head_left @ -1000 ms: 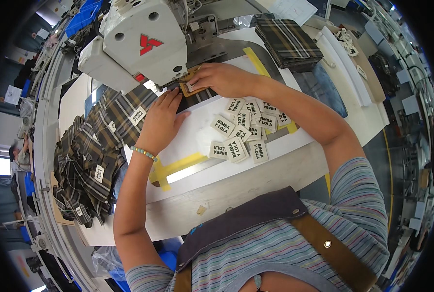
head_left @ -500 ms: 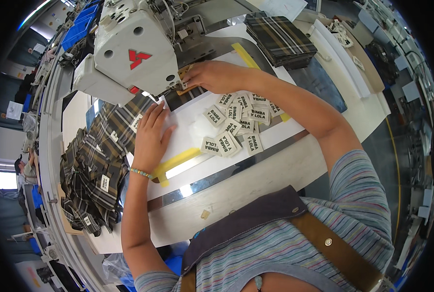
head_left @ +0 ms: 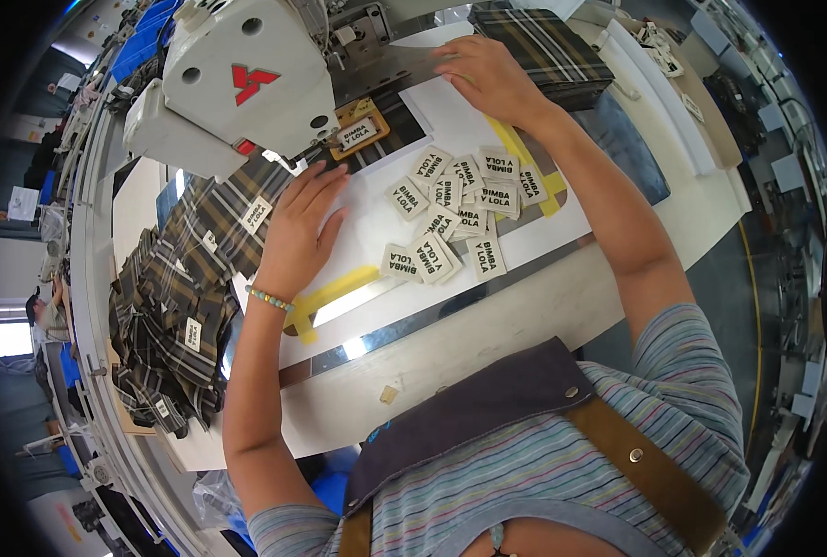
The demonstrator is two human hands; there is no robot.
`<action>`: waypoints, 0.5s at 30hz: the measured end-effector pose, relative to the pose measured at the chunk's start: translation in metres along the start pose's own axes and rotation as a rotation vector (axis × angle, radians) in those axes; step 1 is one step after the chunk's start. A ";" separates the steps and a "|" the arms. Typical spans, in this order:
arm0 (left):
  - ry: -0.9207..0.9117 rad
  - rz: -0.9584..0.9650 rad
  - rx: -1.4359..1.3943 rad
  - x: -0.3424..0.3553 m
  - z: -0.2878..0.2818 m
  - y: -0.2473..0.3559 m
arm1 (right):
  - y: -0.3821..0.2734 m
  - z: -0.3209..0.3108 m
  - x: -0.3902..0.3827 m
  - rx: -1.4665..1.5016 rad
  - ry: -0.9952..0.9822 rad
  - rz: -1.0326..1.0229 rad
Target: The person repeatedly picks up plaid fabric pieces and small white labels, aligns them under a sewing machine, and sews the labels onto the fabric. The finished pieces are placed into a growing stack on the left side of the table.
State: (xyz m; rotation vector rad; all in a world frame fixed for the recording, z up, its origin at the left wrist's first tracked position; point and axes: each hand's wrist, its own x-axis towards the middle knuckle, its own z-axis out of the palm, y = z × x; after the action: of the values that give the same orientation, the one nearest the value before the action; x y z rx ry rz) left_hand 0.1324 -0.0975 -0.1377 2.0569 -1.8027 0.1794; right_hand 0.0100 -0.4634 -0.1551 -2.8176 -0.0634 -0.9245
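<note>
My left hand (head_left: 298,227) lies with fingers stretched on the white sheet and plaid fabric (head_left: 232,213), just below the needle area of the white sewing machine (head_left: 211,56). My right hand (head_left: 493,84) is raised to the upper right, fingers loosely apart, near the folded plaid pieces (head_left: 571,67); I see nothing held in it. An amber template frame (head_left: 371,141) beside the machine head surrounds a white label (head_left: 356,132) over dark plaid. Several loose white printed labels (head_left: 497,197) are heaped on the white sheet between my forearms, with yellow tape (head_left: 325,295) along its edges.
Crumpled plaid pieces (head_left: 163,343) pile at the left. A cardboard box (head_left: 697,88) and white strip (head_left: 655,102) lie at the right. Blue bins (head_left: 144,32) stand top left. Another person (head_left: 50,311) is at far left. The worktable edge (head_left: 413,357) runs before my body.
My right hand has left the template frame and moved up and right, uncovering the label there. My left hand shifted down and left, then slightly up again toward the machine.
</note>
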 end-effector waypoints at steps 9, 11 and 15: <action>-0.037 -0.014 0.035 0.015 0.008 -0.007 | 0.007 -0.001 -0.001 0.033 -0.059 0.032; -0.028 -0.041 0.046 0.019 0.012 -0.009 | 0.011 0.000 -0.001 0.034 -0.065 0.015; -0.027 -0.066 0.074 0.025 0.023 -0.017 | 0.019 0.004 -0.005 0.055 -0.075 0.027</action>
State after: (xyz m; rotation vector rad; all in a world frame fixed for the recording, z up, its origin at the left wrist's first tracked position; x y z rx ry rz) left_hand 0.1496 -0.1281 -0.1537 2.1763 -1.7653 0.2032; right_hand 0.0104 -0.4818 -0.1641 -2.7947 -0.0601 -0.7983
